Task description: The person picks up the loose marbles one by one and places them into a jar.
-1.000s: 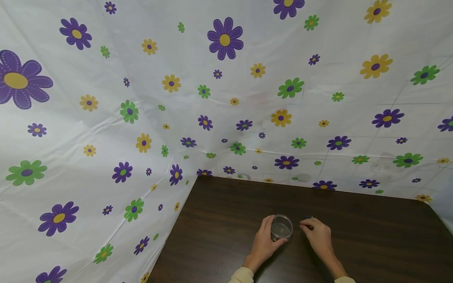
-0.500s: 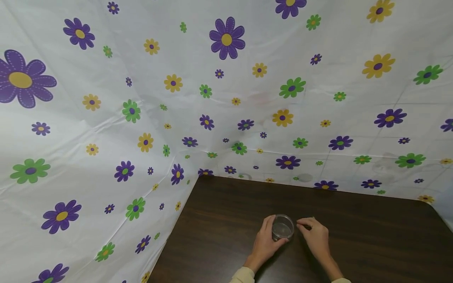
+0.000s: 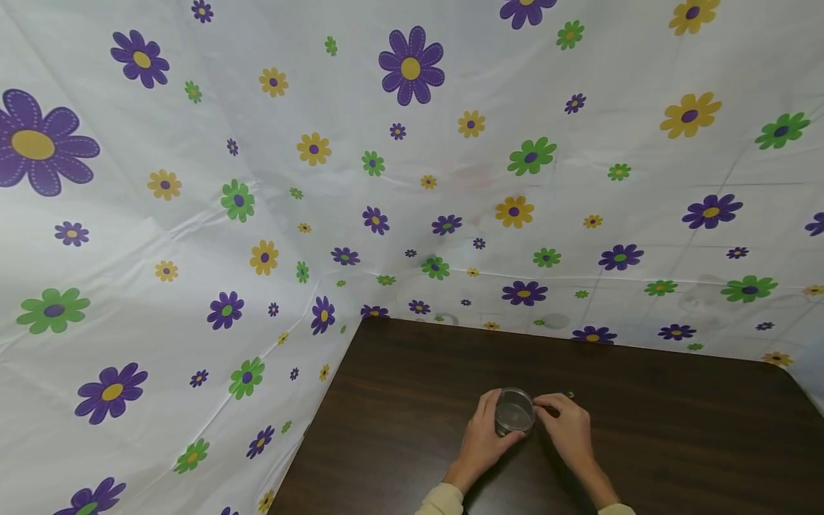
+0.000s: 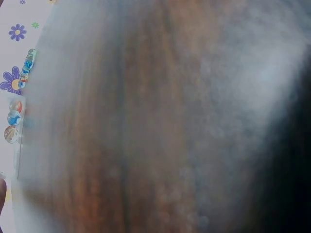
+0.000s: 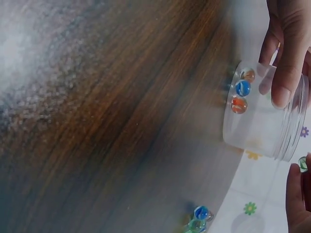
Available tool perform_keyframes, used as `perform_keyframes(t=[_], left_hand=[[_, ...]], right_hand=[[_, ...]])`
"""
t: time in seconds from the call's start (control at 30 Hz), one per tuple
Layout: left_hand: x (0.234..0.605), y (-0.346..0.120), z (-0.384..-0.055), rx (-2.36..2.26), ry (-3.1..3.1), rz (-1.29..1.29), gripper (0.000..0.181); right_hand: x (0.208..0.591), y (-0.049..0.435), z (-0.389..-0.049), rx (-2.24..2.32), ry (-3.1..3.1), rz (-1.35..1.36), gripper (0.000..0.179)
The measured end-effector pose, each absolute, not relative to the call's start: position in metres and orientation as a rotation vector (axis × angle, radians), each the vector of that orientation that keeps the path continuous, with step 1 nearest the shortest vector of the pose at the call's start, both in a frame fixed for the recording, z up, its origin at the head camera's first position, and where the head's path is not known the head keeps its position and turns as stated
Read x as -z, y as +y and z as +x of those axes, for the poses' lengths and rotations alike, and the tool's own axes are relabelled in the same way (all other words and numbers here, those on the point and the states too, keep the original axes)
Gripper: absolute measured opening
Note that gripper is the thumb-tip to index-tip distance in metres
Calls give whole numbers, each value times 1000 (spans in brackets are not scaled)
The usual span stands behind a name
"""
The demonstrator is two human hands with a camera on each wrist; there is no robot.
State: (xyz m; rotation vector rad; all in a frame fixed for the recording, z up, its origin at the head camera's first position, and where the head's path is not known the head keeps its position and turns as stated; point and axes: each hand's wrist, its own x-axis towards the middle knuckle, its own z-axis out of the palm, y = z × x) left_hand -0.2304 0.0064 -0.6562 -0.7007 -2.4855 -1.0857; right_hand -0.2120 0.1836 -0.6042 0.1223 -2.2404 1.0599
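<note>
A clear round jar [image 3: 513, 410] stands on the table, and my left hand [image 3: 481, 438] grips it around its side. Inside it, the right wrist view shows a blue marble [image 5: 242, 88], an orange marble [image 5: 238, 105] and a brownish marble [image 5: 248, 75]. Beside the jar's rim, my right hand [image 3: 570, 431] pinches a green marble [image 5: 303, 164] between thumb and finger. Just beyond that hand, loose marbles [image 3: 569, 394] lie on the table, looking tiny from the head view. The left wrist view catches several of these marbles [image 4: 28, 63] at its left edge.
The dark wood table [image 3: 418, 379] has a rounded far right corner. A white plastic sheet with printed flowers [image 3: 412, 200] hangs along its back and left sides.
My right hand has moved left to the jar's rim, exposing loose marbles that it partly covered before. My left hand and the jar have stayed almost still.
</note>
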Motion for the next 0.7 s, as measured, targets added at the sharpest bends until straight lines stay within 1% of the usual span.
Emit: perform_keyframes(t=[0.33, 0.7], left_hand=[[660, 5, -227, 1080, -2507, -691, 84], [657, 7, -231, 1057, -2498, -705, 84]], right_hand=[[613, 183, -210, -1080, -2288, 149, 24], [607, 181, -211, -1125, -2319, 134, 21]])
